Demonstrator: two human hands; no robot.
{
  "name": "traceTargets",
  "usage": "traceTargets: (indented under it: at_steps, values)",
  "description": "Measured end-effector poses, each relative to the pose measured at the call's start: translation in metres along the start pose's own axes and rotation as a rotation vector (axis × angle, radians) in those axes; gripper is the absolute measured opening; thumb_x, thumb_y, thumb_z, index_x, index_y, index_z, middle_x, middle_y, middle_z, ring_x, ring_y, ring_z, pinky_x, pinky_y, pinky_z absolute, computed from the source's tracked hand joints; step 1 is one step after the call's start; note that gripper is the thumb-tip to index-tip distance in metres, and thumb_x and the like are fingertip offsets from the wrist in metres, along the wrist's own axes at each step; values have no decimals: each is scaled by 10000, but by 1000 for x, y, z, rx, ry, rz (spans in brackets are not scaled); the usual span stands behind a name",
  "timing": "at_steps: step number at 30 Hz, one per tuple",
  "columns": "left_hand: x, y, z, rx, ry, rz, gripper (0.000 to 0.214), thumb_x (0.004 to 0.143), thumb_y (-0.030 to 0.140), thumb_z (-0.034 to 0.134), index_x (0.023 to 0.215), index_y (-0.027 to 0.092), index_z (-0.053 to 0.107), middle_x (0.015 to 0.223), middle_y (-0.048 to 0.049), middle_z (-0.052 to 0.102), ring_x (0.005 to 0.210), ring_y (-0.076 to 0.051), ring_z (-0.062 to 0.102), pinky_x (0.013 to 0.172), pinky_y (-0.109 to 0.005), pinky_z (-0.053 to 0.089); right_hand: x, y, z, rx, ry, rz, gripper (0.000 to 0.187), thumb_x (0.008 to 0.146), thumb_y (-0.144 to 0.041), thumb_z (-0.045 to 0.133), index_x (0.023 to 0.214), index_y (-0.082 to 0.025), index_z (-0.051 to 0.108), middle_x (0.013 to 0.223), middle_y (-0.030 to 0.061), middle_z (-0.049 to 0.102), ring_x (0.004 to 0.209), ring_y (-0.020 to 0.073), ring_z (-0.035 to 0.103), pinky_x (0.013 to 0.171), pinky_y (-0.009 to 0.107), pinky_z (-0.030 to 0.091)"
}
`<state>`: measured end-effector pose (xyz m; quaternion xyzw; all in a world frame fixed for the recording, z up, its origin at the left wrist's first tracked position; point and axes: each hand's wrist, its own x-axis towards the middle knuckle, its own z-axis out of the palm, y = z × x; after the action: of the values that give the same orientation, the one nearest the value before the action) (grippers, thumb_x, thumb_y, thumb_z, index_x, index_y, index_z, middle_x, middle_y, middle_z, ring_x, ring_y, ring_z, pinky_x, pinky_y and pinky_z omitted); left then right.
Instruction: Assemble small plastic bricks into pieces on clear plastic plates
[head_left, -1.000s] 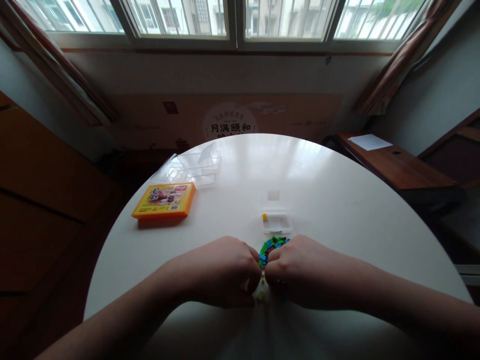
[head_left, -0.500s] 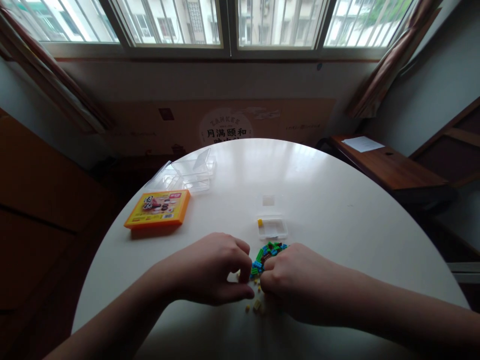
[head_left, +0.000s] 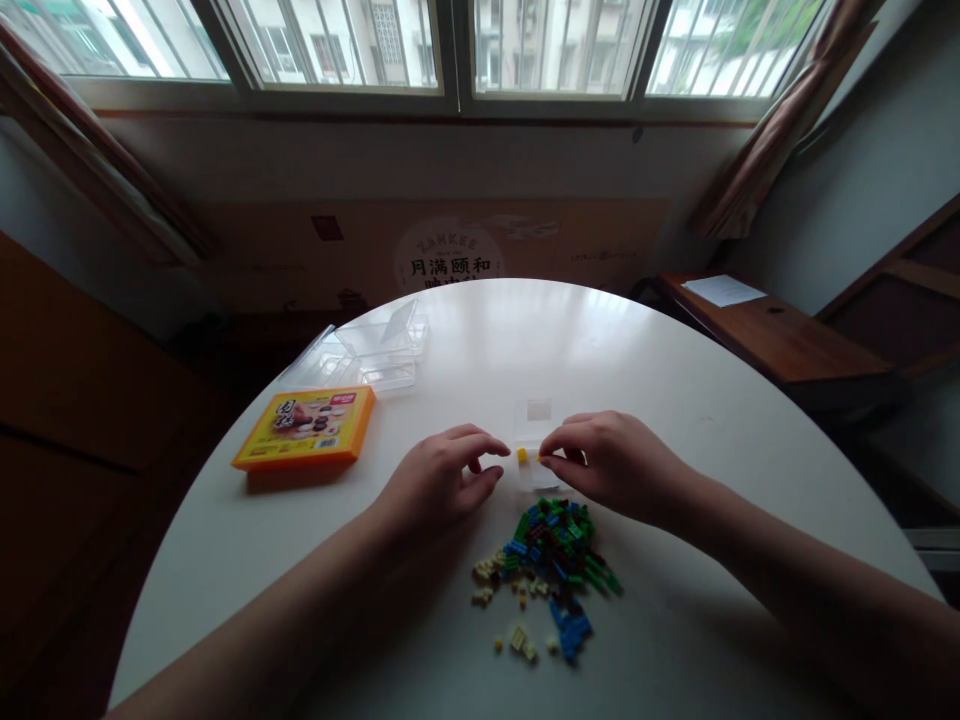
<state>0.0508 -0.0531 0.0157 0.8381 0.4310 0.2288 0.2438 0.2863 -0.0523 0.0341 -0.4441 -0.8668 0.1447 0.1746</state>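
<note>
My right hand (head_left: 600,455) is over the small clear plastic box (head_left: 541,482), thumb and forefinger pinched on a tiny yellow brick (head_left: 538,459). A larger yellow brick (head_left: 522,455) lies at the box's left side. My left hand (head_left: 454,468) hovers just left of the box, its thumb and fingers apart with nothing between them. Nearer to me is a pile of small building bricks (head_left: 559,540) in green, blue and brown. Cream bricks (head_left: 487,568) lie loose along its left side, and a blue clump (head_left: 572,635) sits in front.
An orange and yellow game box (head_left: 306,428) lies on the left of the round white table (head_left: 675,400). Behind it stand open clear plastic cases (head_left: 375,345). A wooden desk (head_left: 795,325) with paper on it stands beyond the table at right.
Both hands have moved away from me, off the brick pile to the small clear box. My right hand now has a tiny yellow brick in its fingertips. The whole pile has come into view.
</note>
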Motion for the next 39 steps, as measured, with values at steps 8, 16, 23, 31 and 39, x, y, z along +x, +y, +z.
traceTargets:
  at_steps: [8, 16, 23, 31, 39]
  values:
    - [5, -1, 7, -11, 34, -88, 189, 827, 184, 589, 968, 199, 714, 861, -27, 687, 623, -113, 571, 607, -231, 465, 9, 2, 11, -69, -94, 50, 173, 858, -296, 602, 876, -265, 771, 782, 0, 736, 691, 138, 636, 614, 262, 382]
    - [4, -2, 7, -34, 24, -98, 190, 820, 182, 595, 958, 210, 721, 879, -22, 695, 629, -113, 576, 596, -225, 461, 9, 5, 11, -45, -128, 87, 160, 849, -315, 609, 855, -292, 767, 793, -24, 744, 724, 149, 654, 636, 267, 394]
    - [5, -2, 12, -113, 57, -52, 249, 803, 131, 589, 991, 222, 725, 973, -22, 718, 630, -104, 593, 620, -224, 491, 14, 2, 11, -43, -130, 107, 160, 844, -300, 610, 852, -295, 769, 775, -26, 743, 688, 145, 641, 606, 269, 381]
    - [5, -4, 13, -107, 64, -57, 231, 812, 147, 595, 973, 231, 738, 986, -7, 739, 711, -122, 657, 694, -234, 529, 16, 2, 17, -103, -103, 99, 176, 871, -336, 595, 873, -305, 769, 820, -18, 752, 741, 158, 665, 623, 273, 401]
    - [5, -7, 14, -84, 56, -32, 236, 811, 149, 599, 964, 249, 749, 969, 2, 749, 851, -156, 692, 757, -247, 548, 15, 1, 16, -106, -102, 114, 169, 858, -320, 600, 860, -303, 767, 812, -24, 750, 739, 160, 662, 616, 275, 396]
